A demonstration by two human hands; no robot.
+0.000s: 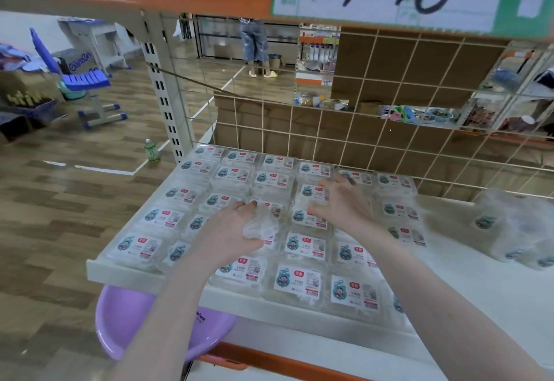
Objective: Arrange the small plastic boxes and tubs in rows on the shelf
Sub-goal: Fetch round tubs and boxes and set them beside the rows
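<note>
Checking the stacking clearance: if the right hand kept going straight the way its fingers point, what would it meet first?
Probably the back-row boxes just beyond the right hand, then the wire grid behind them; depth is unclear.

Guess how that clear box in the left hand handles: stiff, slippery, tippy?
The clear box looks thin-walled and see-through, so probably light and slightly flexible. Its glossy plastic may slip, though the left hand curls round it. It is flat and low, so unlikely to roll or tip.
</note>
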